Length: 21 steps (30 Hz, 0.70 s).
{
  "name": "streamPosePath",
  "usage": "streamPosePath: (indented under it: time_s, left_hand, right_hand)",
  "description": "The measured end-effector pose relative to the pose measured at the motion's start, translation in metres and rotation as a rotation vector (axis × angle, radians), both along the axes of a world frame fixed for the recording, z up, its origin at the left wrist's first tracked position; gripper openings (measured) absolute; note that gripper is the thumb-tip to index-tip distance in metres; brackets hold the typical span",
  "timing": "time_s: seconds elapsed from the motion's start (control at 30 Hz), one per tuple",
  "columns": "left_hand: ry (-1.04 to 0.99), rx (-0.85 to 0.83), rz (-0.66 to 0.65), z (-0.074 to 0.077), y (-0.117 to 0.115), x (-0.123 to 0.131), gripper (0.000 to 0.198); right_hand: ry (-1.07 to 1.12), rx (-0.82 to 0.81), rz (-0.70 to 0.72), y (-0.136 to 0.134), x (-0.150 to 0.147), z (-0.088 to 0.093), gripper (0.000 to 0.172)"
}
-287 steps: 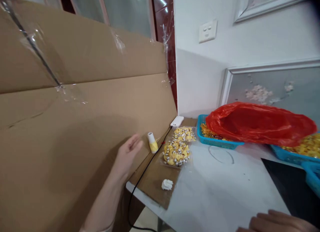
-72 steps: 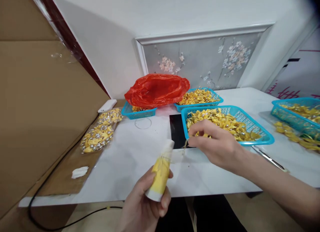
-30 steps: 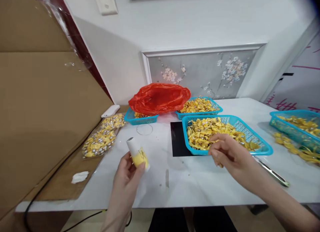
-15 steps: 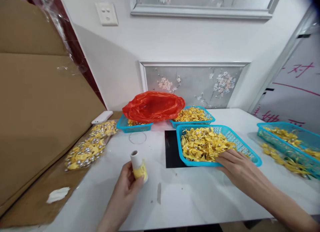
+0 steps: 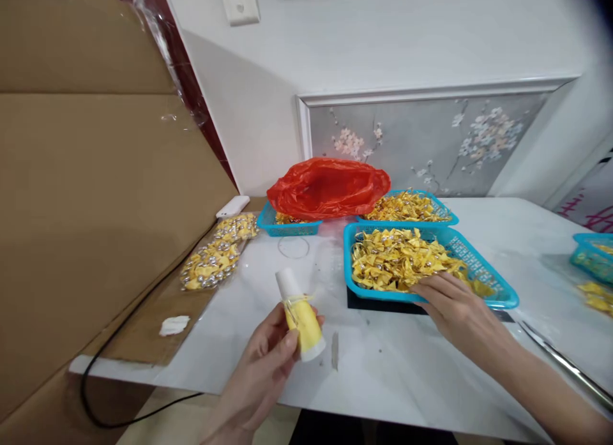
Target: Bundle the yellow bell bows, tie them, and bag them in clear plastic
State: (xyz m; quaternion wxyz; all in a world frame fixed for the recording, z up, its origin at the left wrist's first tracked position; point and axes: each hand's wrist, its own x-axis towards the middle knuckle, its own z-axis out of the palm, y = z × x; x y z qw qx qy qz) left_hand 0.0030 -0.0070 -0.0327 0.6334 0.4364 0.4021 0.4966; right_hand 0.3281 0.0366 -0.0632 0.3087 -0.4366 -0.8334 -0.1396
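Note:
In my left hand (image 5: pixel 272 359) is a white tapering tube (image 5: pixel 288 284) with yellow ribbon (image 5: pixel 306 324) wound around its lower part, tilted, thumb across its side. My right hand (image 5: pixel 453 298) grips the front rim of a blue plastic basket (image 5: pixel 493 276), fingers over the rim and thumb hidden. Small folded yellow ribbon pieces (image 5: pixel 397 256) with silvery beads fill much of this basket. My right fingertips touch the pieces near the rim. Under the basket, a strip of a black mat (image 5: pixel 383 304) shows.
Behind stand another blue basket (image 5: pixel 421 221) of yellow pieces and a smaller one (image 5: pixel 287 229) under a red plastic bag (image 5: pixel 330 189). Bagged beaded pieces (image 5: pixel 211 263) and a white phone (image 5: pixel 233 206) lie left by cardboard (image 5: pixel 96 209). A shiny metal strip (image 5: pixel 565 362) lies right.
The basket has slid left over the black mat with my right hand at its rim. My left hand has turned the tube to show more yellow ribbon. The view has swung left.

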Motion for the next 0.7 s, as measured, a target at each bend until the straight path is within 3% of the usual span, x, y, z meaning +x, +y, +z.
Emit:
streamPosePath:
  time_s: [0.13, 0.27, 0.4, 0.53, 0.63, 0.7]
  left_hand:
    - [0.367, 0.151, 0.157, -0.007, 0.014, 0.0, 0.041]
    - [0.452, 0.191, 0.203, -0.017, 0.03, 0.005, 0.039]
    - [0.503, 0.23, 0.206, -0.02, 0.04, 0.008, 0.034]
    - [0.533, 0.244, 0.217, -0.02, 0.043, 0.006, 0.037]
    - [0.571, 0.251, 0.325, -0.019, 0.033, 0.004, 0.045]
    - [0.615, 0.258, 0.45, -0.015, 0.017, 0.007, 0.04]
  right_hand:
    - [0.161, -0.013, 0.018, -0.018, -0.015, 0.011, 0.023]
    - [0.417, -0.076, 0.088, -0.046, -0.036, 0.02, 0.018]
    - [0.656, -0.355, 0.104, -0.062, -0.051, 0.019, 0.023]
    - [1.09, -0.731, 0.112, -0.067, -0.061, 0.019, 0.03]
    - [1.365, -0.901, 0.181, -0.068, -0.065, 0.024, 0.015]
    - [1.471, -0.932, 0.227, -0.068, -0.065, 0.028, 0.017]
